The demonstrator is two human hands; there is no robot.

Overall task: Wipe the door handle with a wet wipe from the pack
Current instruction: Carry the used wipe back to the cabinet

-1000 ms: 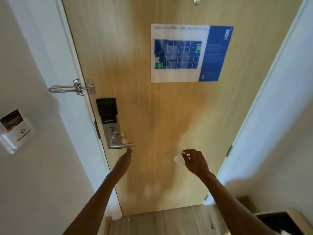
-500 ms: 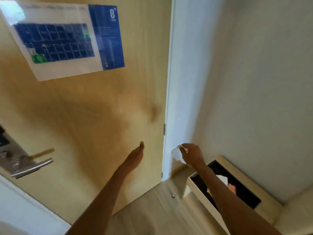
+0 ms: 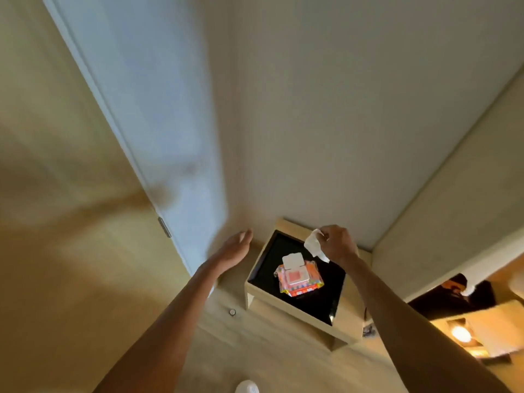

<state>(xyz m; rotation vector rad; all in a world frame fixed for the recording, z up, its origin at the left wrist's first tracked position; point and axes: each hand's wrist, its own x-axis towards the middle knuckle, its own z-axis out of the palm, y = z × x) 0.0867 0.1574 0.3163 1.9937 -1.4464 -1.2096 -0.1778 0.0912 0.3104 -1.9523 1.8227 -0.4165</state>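
My right hand (image 3: pixel 336 243) pinches a crumpled white wet wipe (image 3: pixel 314 245) above the far side of a low table. Below it lies the orange and white wipe pack (image 3: pixel 297 279) with its white lid flipped open, resting on the table's black top (image 3: pixel 320 302). My left hand (image 3: pixel 234 248) is held out flat and empty, to the left of the table, near the wall. The wooden door (image 3: pixel 62 222) fills the left of the view; its handle is out of sight.
The small table has a light wooden frame (image 3: pixel 286 313) and stands in the corner against the white wall (image 3: pixel 312 109). A door stopper (image 3: pixel 232 312) sits on the wooden floor to its left. A lit shelf with a dark object (image 3: pixel 453 296) is at the right.
The view has swung right from the door handle to the corner table. My right hand keeps the wipe and is now over the table; my left hand has left the handle.
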